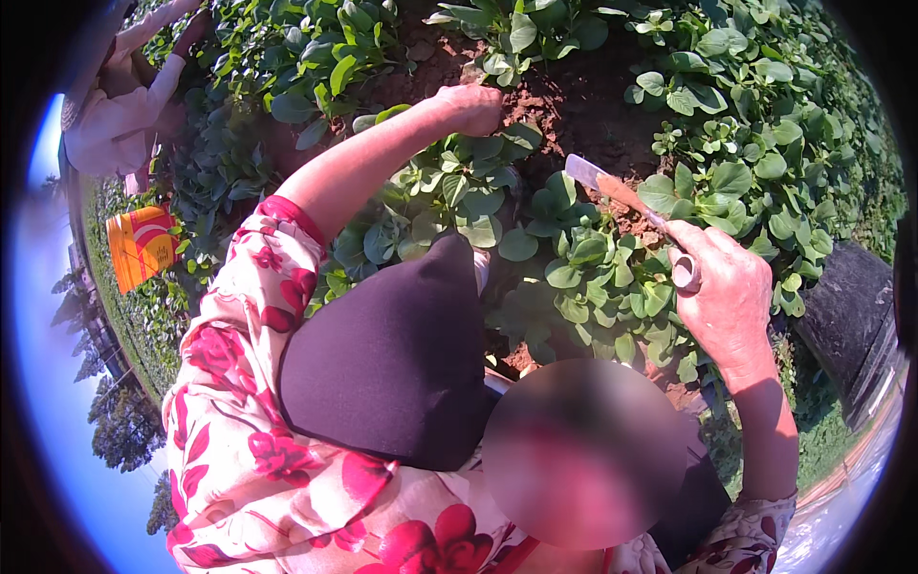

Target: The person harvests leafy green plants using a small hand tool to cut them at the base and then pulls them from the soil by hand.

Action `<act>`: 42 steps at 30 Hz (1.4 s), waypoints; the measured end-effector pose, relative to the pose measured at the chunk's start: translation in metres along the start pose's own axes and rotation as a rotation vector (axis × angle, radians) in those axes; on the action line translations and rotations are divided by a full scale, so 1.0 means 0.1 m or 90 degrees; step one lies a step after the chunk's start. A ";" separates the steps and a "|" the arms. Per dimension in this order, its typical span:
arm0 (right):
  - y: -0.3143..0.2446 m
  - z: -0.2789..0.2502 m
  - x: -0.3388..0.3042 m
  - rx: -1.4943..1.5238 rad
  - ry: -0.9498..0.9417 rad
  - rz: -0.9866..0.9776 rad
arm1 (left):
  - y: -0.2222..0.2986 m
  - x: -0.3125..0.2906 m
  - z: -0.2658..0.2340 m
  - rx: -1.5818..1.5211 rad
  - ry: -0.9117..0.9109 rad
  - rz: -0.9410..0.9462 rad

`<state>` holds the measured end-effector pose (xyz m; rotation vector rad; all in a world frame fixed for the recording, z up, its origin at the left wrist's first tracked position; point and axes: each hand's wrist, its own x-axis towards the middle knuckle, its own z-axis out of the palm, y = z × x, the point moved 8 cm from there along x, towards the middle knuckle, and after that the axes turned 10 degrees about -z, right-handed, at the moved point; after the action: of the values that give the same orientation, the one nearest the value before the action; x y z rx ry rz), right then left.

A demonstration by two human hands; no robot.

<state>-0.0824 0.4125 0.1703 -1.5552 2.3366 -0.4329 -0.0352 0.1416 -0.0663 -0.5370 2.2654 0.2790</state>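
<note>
My right hand (724,297) is closed round the handle of a small hand trowel (620,194). Its flat blade points up and left over the leafy plants (595,268), with reddish-brown soil along part of it. The handle's round, pale end shows below my fingers. My left arm reaches forward to a patch of bare red soil (537,103) between the plants. There my left hand (471,108) is curled into a fist close to the ground. Its fingertips are turned away, so whatever they grip is hidden.
Dense green plants (732,77) grow all round, with soil between them. A yellow-orange bag (141,249) stands at the left. Beyond it another person (120,124) in pale clothes bends over the plants. On the right lies a large black object (851,320), perhaps a container.
</note>
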 end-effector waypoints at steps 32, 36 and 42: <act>0.09 1.51 1.67 0.080 -0.126 -0.101 | -0.19 -0.52 0.34 0.264 0.370 0.123; 0.14 1.49 1.88 0.068 -0.105 -0.214 | -0.15 -0.58 0.44 0.309 0.353 0.195; 0.37 1.63 2.07 0.083 -0.151 -0.263 | -0.24 -0.53 0.53 0.224 0.351 0.191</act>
<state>-0.1231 0.2204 -0.0092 -1.9078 1.7764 -0.4519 0.0427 0.1545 -0.0634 -0.0851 2.8499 -0.1472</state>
